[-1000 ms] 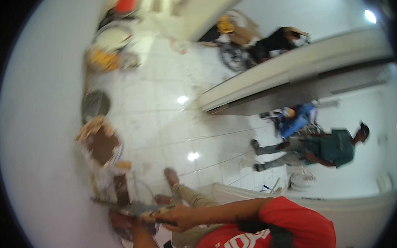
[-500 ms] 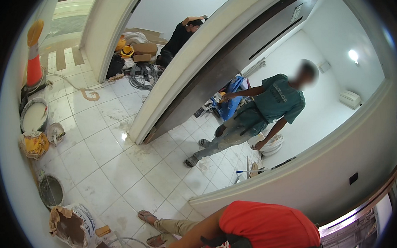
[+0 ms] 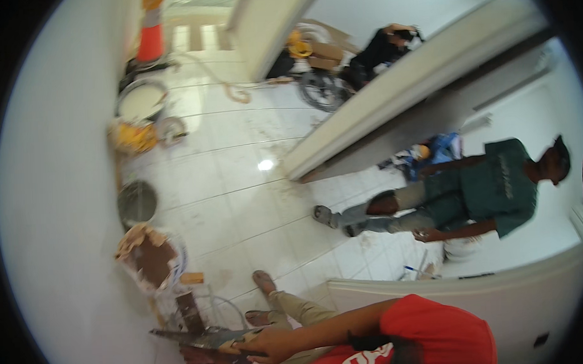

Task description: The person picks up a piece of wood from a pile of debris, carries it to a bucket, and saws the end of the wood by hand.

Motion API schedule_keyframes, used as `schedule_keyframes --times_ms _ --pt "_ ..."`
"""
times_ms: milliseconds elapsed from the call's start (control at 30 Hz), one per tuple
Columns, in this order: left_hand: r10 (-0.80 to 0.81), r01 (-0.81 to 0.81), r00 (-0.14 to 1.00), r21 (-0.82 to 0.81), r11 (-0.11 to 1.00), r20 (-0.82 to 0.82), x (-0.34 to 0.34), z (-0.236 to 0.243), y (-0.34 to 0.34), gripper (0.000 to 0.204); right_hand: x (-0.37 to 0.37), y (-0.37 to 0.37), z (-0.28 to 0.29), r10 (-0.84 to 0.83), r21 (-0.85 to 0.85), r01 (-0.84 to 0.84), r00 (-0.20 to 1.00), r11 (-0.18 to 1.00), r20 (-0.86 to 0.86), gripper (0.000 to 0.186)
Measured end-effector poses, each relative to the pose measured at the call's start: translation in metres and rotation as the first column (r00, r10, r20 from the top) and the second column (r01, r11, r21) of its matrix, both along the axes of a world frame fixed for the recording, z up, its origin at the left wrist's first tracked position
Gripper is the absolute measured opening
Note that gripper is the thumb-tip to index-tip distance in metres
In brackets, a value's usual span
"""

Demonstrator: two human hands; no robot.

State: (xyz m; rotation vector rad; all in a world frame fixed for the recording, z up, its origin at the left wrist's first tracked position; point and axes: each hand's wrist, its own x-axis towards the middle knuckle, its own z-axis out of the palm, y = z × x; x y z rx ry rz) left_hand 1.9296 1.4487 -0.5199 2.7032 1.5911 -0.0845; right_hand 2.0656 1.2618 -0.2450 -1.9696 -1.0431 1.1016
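Several buckets (image 3: pixel 124 217) along wall (image 3: pixel 60 190), yellow bag (image 3: pixel 134 137), right hand (image 3: pixel 265 344) gripping tool (image 3: pixel 217 338)

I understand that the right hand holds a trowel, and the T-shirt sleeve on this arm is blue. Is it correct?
Not quite: the T-shirt sleeve is red, not blue, as the head view shows. The right hand does hold a trowel.

1 long grey tool (image 3: pixel 210 339), narrow tip pointing left, held in the right grip (image 3: pixel 265 344).
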Motion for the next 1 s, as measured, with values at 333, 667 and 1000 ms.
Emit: schedule_keyframes --times_ms 333,667,1000 --pt "0.056 -0.064 0.988 0.05 0.997 0.147 -0.026 -0.004 0.002 0.092 0.021 0.009 0.009 0.096 -0.121 -0.108 0.99 0.987 -0.104 0.058" --pt "0.164 -0.172 0.983 -0.095 0.981 -0.081 -0.01 0.014 0.003 0.077 0.028 -0.061 0.057 0.053 -0.072 -0.056 0.998 0.996 -0.043 0.059" --pt "0.16 -0.159 0.987 -0.089 0.983 -0.002 -0.013 0.01 0.002 0.078 0.005 -0.025 0.021 -0.014 0.022 0.014 1.0 1.0 0.01 0.06"
